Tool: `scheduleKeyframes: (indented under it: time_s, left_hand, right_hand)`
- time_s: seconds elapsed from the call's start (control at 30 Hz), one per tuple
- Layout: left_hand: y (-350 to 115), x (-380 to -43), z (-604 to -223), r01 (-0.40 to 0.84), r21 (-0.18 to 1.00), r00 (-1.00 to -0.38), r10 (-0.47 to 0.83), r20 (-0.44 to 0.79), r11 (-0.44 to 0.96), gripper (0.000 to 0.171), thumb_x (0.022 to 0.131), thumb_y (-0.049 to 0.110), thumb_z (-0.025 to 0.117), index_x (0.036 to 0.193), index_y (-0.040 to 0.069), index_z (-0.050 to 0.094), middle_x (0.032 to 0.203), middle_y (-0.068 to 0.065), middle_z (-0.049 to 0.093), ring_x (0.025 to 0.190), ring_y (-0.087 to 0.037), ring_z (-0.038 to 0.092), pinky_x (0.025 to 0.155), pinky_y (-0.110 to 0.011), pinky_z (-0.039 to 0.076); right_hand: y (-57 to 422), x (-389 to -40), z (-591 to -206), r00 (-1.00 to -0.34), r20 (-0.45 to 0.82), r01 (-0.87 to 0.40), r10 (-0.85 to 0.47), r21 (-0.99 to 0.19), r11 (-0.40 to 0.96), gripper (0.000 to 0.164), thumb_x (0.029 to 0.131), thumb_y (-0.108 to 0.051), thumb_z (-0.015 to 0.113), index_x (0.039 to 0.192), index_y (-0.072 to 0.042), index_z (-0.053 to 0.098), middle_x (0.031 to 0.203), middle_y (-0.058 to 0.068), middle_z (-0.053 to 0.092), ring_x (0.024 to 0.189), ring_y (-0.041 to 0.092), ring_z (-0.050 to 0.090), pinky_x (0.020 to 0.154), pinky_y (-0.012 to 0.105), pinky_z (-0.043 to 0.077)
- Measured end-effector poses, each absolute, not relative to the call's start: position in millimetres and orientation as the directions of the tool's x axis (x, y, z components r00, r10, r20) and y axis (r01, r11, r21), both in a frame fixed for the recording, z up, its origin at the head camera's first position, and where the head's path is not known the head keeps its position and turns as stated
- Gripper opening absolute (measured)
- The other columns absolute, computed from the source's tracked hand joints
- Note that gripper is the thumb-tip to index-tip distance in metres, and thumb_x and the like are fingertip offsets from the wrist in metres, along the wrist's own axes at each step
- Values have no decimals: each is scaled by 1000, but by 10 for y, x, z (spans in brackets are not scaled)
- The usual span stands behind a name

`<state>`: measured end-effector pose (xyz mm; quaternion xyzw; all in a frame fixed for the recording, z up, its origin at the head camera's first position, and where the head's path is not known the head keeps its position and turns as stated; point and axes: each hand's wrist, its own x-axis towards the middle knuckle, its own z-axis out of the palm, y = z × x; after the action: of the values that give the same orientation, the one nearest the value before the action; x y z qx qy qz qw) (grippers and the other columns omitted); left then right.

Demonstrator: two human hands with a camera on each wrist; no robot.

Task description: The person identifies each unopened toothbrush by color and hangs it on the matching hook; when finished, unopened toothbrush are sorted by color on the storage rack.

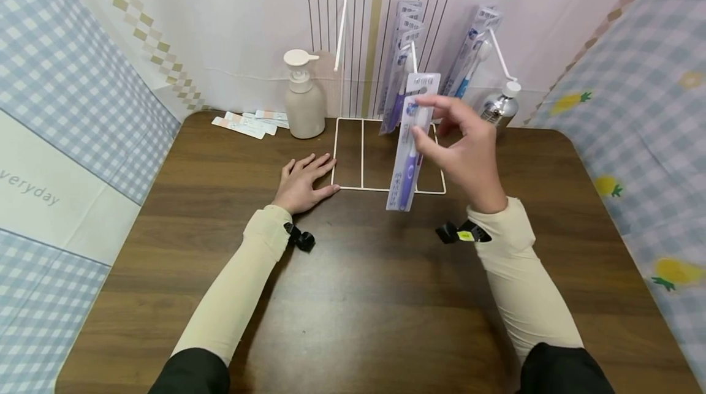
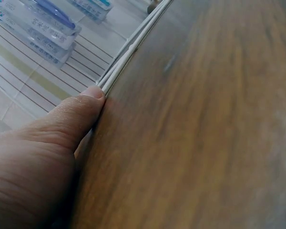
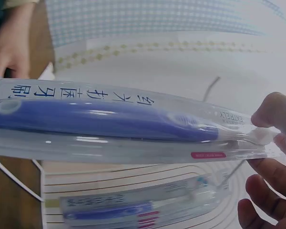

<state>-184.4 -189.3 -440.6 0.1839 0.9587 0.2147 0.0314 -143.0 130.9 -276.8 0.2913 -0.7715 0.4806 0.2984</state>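
My right hand (image 1: 466,146) pinches a packaged purple toothbrush (image 1: 405,182) between thumb and fingers near the package's top. In the right wrist view the clear package (image 3: 100,119) lies across the picture, the brush head at the fingertips. Behind it, several packaged purple toothbrushes (image 1: 393,103) hang on the middle hook (image 1: 414,58) of a white wire rack (image 1: 364,189). My left hand (image 1: 303,185) lies flat on the table, fingers spread. Its thumb (image 2: 86,102) touches the rack's base wire in the left wrist view.
Packaged blue toothbrushes (image 1: 465,69) hang by the right hook (image 1: 501,57); the left hook (image 1: 341,35) is bare. A beige pump bottle (image 1: 305,106), paper strips (image 1: 242,125) and a silver bottle (image 1: 499,109) stand or lie along the back of the wooden table (image 1: 331,308).
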Motion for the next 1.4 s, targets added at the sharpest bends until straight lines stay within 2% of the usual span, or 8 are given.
scheduleKeyframes:
  time_s: [0.3,0.47,0.67,0.9,1.13,1.17,1.27,1.4]
  left_hand:
    - [-1879,-1862,-4431,345,424,-929,369,26,838,73,101,58,63,164,26,43,171,5,33,159,-28,22,125,-59,3]
    - [-1873,-1861,-4430,343,424,-929,369,21,839,73,102,57,63,165,26,42,171,6,32,159,-27,22,125,-58,3]
    - [-1861,-1869,-4435,345,425,-929,369,28,837,73,102,58,62,164,26,42,171,6,33,159,-27,22,125,-59,3]
    - [-1838,-1885,-4453,350,434,-927,375,29,830,73,102,58,63,164,27,43,171,5,33,159,-27,22,125,-59,3]
    - [-1814,-1895,-4458,355,432,-925,379,32,829,73,102,58,63,164,26,43,171,5,33,159,-27,23,125,-58,3]
    - [-1813,-1899,-4456,355,434,-925,380,30,828,73,102,58,63,164,26,43,171,5,33,159,-27,23,125,-58,3]
    - [-1819,-1912,-4450,353,432,-925,380,25,830,73,102,57,64,164,27,43,171,6,33,159,-27,22,125,-58,3]
    - [-1829,-1933,-4449,353,430,-925,380,25,831,73,101,57,64,164,27,43,172,6,32,160,-27,21,125,-58,3]
  right_hand:
    - [1311,-1575,-2671,-676,721,-714,-153,-589,378,38,88,-2,82,124,-11,78,87,6,68,66,18,52,61,23,41]
    - [1284,-1726,-2737,-713,686,-680,-146,-625,383,37,87,0,82,123,-7,77,90,11,74,63,16,49,59,22,38]
    - [1177,-1888,-2635,-771,628,-623,-104,-712,324,33,88,6,78,120,5,73,98,21,75,59,9,44,57,22,36]
    - [1171,-2115,-2603,-820,569,-555,-59,-768,320,35,89,1,79,123,1,74,90,0,71,58,7,43,55,21,35]
    - [1171,-2148,-2574,-821,569,-557,-56,-774,301,35,88,4,77,122,4,72,98,27,72,57,6,42,56,20,36]
    - [1180,-2156,-2578,-823,565,-554,-57,-776,301,34,88,3,77,122,4,72,99,27,72,57,6,42,57,20,36]
    - [1234,-2245,-2653,-826,560,-548,-59,-775,314,36,89,0,79,124,0,73,103,22,72,58,6,44,57,22,37]
    - [1323,-2285,-2732,-836,546,-525,-50,-772,358,41,89,-9,82,129,-9,74,110,4,68,65,8,47,62,23,40]
